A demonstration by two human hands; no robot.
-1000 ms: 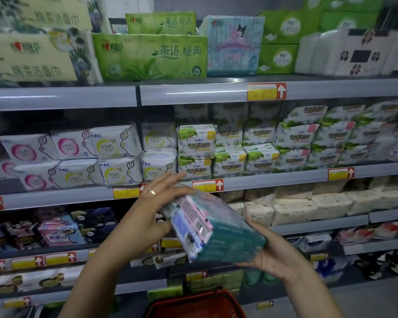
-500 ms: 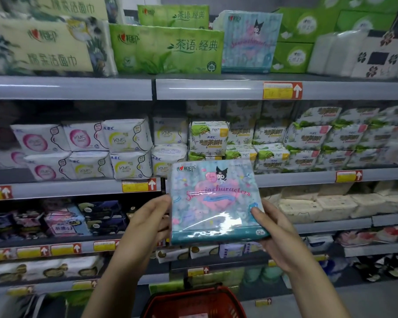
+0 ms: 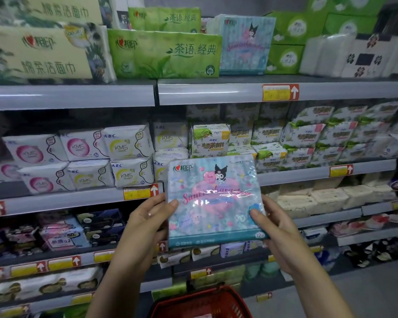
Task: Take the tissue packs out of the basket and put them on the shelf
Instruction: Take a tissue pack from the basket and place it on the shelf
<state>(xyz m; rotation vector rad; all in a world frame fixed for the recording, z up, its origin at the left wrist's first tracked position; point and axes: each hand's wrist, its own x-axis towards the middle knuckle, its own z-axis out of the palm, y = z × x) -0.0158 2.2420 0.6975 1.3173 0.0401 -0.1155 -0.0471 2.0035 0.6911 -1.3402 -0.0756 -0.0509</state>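
Observation:
I hold a light-blue cartoon-printed tissue pack (image 3: pixel 213 198) upright in front of the shelves, its printed face toward me. My left hand (image 3: pixel 148 216) grips its left edge, thumb on the front. My right hand (image 3: pixel 271 222) grips its right edge, thumb over the lower right corner. A matching blue cartoon pack (image 3: pixel 245 44) stands on the top shelf (image 3: pixel 216 91) between green packs. The red basket (image 3: pixel 200 302) sits below my arms at the bottom edge; its contents are mostly hidden.
The top shelf carries large green tissue packs (image 3: pixel 164 53), yellow-beige packs (image 3: pixel 39 51) at left, green boxes (image 3: pixel 287 42) and white packs (image 3: pixel 359 56) at right. Lower shelves (image 3: pixel 74 200) are packed with white and green sanitary-pad packs. Grey floor shows at bottom right.
The pack was turned from a tilted, edge-on position to upright with its face toward me, then lifted slightly. Both hands kept their hold on its sides.

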